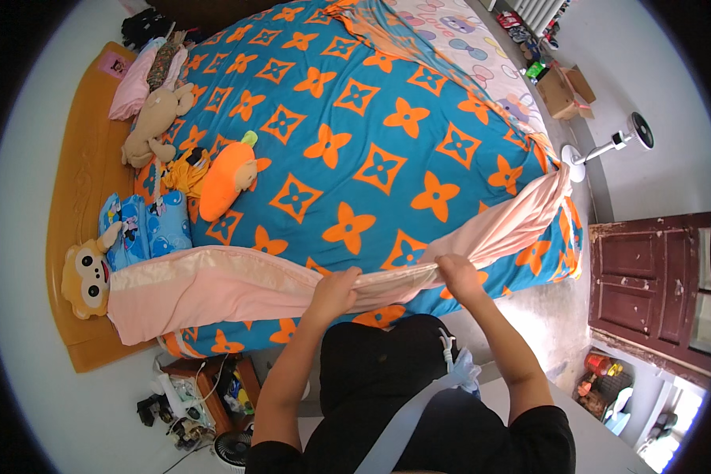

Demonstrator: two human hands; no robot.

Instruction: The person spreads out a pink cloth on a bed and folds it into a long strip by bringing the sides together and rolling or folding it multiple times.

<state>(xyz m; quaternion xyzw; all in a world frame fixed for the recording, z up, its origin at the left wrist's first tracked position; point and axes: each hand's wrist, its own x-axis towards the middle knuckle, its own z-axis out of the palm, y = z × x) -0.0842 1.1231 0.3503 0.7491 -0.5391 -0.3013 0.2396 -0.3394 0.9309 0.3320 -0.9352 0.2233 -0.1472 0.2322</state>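
Note:
A pink blanket [213, 290] with a pale satin-like border lies in a long bunched strip along the near side of the bed. My left hand [335, 291] grips its upper edge near the middle. Farther right, my right hand [459, 277] grips the same edge, and the stretch between the two hands is drawn fairly straight. Beneath lies a teal bed cover [332, 178] with orange flower shapes. The blanket's right end reaches the bed's corner; its left end lies by a monkey-faced plush [87, 278]. My fingertips are partly hidden in the fabric.
Blue pillows [169, 224], an orange carrot plush [228, 181] and a beige plush toy [157, 124] lie near the wooden headboard [74, 178]. A white standing fan [575, 161] and a cardboard box [560, 92] are beyond the right end. A cluttered wooden nightstand [246, 379] stands at lower left.

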